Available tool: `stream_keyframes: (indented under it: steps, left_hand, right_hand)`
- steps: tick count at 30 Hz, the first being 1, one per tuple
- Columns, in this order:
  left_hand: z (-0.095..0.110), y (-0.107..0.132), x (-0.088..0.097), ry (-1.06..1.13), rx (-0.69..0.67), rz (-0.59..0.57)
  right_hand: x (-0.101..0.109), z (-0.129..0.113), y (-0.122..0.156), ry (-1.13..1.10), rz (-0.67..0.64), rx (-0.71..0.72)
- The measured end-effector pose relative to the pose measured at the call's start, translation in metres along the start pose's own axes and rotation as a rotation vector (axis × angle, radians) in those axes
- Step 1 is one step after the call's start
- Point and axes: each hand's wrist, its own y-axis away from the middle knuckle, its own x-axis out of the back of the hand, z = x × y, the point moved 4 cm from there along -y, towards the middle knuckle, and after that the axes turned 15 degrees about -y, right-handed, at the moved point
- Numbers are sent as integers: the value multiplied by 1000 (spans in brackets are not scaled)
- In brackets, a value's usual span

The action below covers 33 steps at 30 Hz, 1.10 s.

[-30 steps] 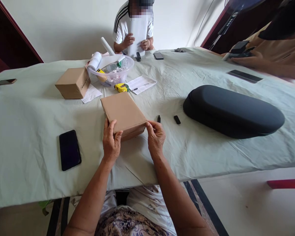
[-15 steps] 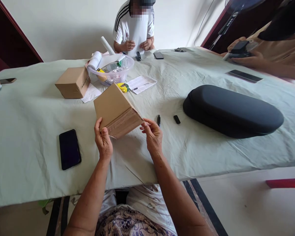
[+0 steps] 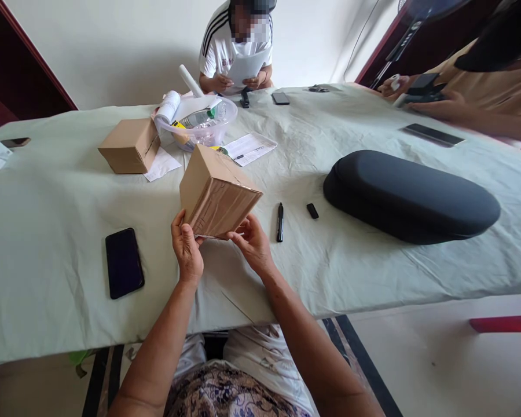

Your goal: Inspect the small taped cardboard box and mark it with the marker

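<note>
A brown cardboard box [image 3: 226, 200] is tilted in my grasp above the near part of the table, its taped side turned toward me. My left hand [image 3: 187, 249] grips the lower left corner, thumb on the near face. At the lower right edge, my right hand [image 3: 252, 243] holds the box with its thumb in front; its other fingers are partly hidden behind. Just right of that hand lies a black marker [image 3: 280, 222], and beyond it a small black object [image 3: 312, 211]. A dark phone [image 3: 124, 263] rests to the left of my left hand.
Another cardboard box [image 3: 125, 147] stands beside a plastic basin [image 3: 230, 119] of bottles and rolls. A long dark case [image 3: 412, 194] occupies the right side. Across the table a person [image 3: 237, 52] holds paper; another person [image 3: 481, 98] at right handles a device.
The box has turned, showing more of its taped side and another face. My right hand has shifted from its right corner to the lower edge. The person opposite has lowered the paper.
</note>
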Motion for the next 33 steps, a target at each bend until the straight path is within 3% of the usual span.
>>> stream_keyframes:
  steps: [7,14,19,28,33]
  left_hand:
    - [-1,-2,-5,75,35,-44]
    - [-1,6,-14,0,54,-233]
    - [-6,9,-14,-175,21,-200]
    - [-11,2,-9,-210,56,-173]
    - [-8,-1,-4,-413,-72,-91]
  right_hand:
    - [-5,3,4,234,-54,-3]
    - [4,-3,6,327,122,17]
    - [5,-6,4,384,158,5]
    - [4,-6,6,256,111,140]
    - [2,-8,7,200,66,159]
